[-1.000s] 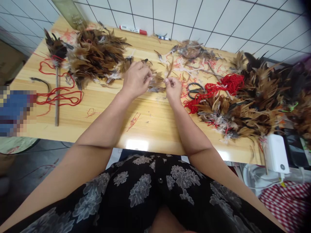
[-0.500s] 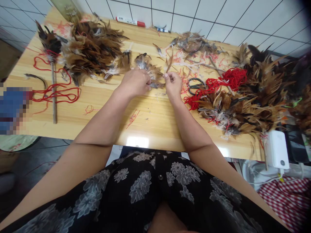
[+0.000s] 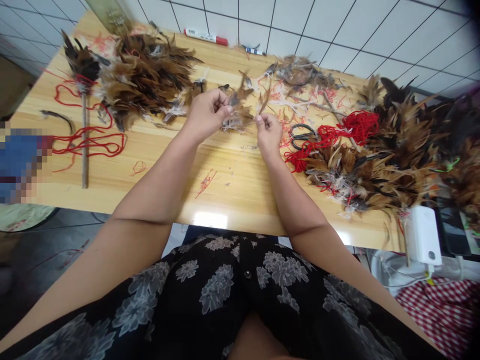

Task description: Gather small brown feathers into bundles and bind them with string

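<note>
My left hand [image 3: 208,115] is closed in a pinch, and a brown-grey feather [image 3: 242,91] rises from its fingertips. Under and beside those fingers lies a small pile of loose feathers [image 3: 242,117] on the wooden table [image 3: 240,175]. My right hand [image 3: 269,135] is curled closed, its thumb and forefinger gripping a slim brown feather [image 3: 265,100] that points upward. To the right of that hand sit black-handled scissors [image 3: 300,135], partly covered by red yarn [image 3: 360,127].
At left, a large heap of brown feathers [image 3: 150,75] lies near a feather-tipped stick [image 3: 85,150] with red string. More feather bundles [image 3: 375,170] fill the right side. Markers [image 3: 204,37] lie along the tiled wall. A white power bank [image 3: 425,235] sits at the right edge.
My left hand has lifted slightly from the small pile, its fingers now pinched, with a feather standing up from them. My right hand still grips its feather, almost unmoved. The view has shifted slightly.
</note>
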Demonstrator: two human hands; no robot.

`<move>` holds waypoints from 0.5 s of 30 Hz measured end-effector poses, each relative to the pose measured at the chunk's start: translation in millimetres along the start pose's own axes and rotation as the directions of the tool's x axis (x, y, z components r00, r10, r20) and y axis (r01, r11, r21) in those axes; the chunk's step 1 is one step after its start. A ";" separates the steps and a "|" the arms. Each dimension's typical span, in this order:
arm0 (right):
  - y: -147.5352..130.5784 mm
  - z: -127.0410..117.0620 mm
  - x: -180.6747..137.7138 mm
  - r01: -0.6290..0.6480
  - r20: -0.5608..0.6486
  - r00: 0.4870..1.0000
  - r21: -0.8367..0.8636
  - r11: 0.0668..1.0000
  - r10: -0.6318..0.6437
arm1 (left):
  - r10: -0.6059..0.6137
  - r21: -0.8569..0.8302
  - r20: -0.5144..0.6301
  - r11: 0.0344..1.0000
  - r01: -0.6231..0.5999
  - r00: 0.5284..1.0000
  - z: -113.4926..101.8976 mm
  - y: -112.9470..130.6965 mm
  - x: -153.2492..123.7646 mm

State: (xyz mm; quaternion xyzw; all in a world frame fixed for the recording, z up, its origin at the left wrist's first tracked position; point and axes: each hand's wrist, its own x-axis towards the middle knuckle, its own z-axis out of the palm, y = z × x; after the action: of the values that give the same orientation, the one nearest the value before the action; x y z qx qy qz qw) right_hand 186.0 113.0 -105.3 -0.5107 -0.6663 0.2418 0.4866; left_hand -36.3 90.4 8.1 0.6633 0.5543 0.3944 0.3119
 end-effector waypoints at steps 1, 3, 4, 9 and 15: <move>-4.2 1.4 -0.5 -0.044 -0.031 0.999 0.004 0.999 0.044 | -0.021 -0.083 -0.006 0.996 0.020 1.000 4.0 -4.3 1.3; -11.8 4.7 -1.5 -0.094 -0.059 0.994 0.015 0.995 0.095 | -0.053 -0.221 0.024 0.974 0.057 0.998 14.3 -11.9 2.7; -14.9 6.1 -2.1 -0.087 -0.047 0.995 0.019 0.996 0.087 | -0.060 -0.267 0.044 0.961 0.069 0.997 19.8 -14.7 2.7; -22.6 8.9 -5.0 -0.032 0.025 0.999 0.015 0.999 0.031 | -0.055 -0.308 0.096 0.948 0.082 0.994 37.3 -20.6 0.4; -22.6 9.8 -3.0 -0.038 0.062 0.997 0.019 0.999 0.037 | -0.056 -0.295 0.078 0.952 0.077 0.995 36.5 -23.5 2.3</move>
State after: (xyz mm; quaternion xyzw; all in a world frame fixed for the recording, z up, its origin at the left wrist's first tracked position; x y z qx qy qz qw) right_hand 167.2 103.8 -92.0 -0.5105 -0.6688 0.2734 0.4662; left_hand -15.9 98.0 -29.5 0.6029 0.4995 0.4395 0.4402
